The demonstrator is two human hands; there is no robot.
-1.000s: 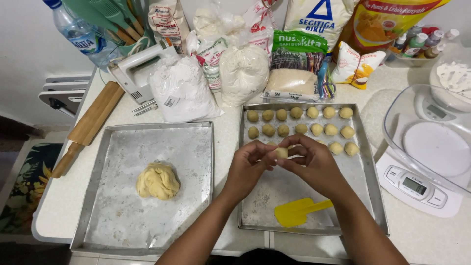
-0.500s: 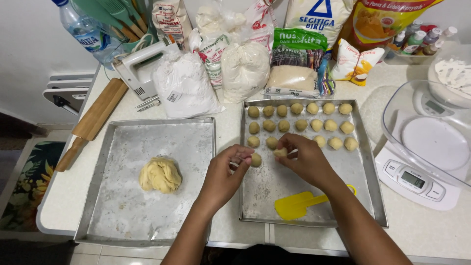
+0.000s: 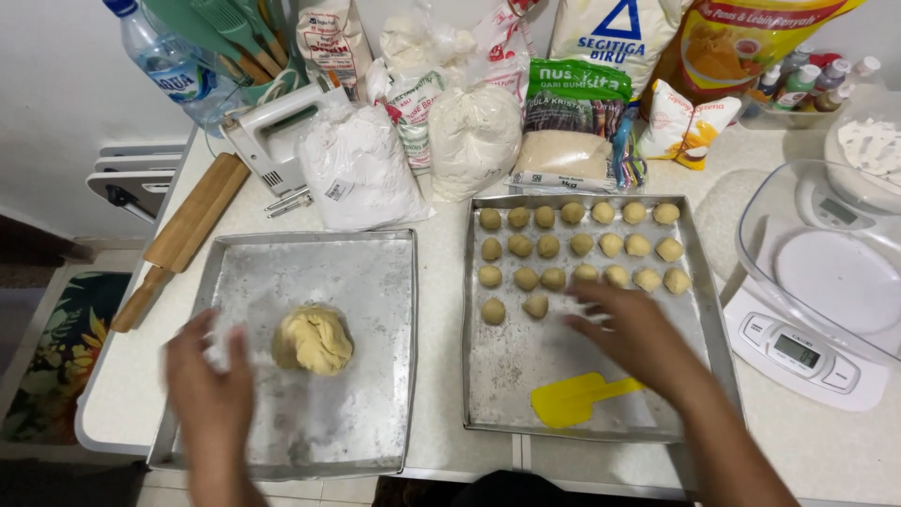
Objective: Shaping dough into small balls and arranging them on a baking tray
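My left hand (image 3: 208,380) hovers over the left metal tray (image 3: 375,272), blurred, just left of a yellow dough lump (image 3: 313,340); it seems to hold nothing. My right hand (image 3: 627,329) is spread low over the right metal tray (image 3: 488,394), fingers apart, next to the newest dough ball (image 3: 536,306). Several small dough balls (image 3: 574,246) sit in rows across the top of that tray. A yellow scraper (image 3: 577,399) lies on the tray below my right hand.
A kitchen scale with a clear bowl (image 3: 826,282) stands at the right. Bags of flour and sugar (image 3: 469,131), a hand mixer (image 3: 267,131), a water bottle (image 3: 160,61) and a wooden rolling pin (image 3: 183,235) line the back and left of the counter.
My hands have parted: the left moved from the right tray across to the left tray beside the dough lump. One more ball now lies in the bottom row.
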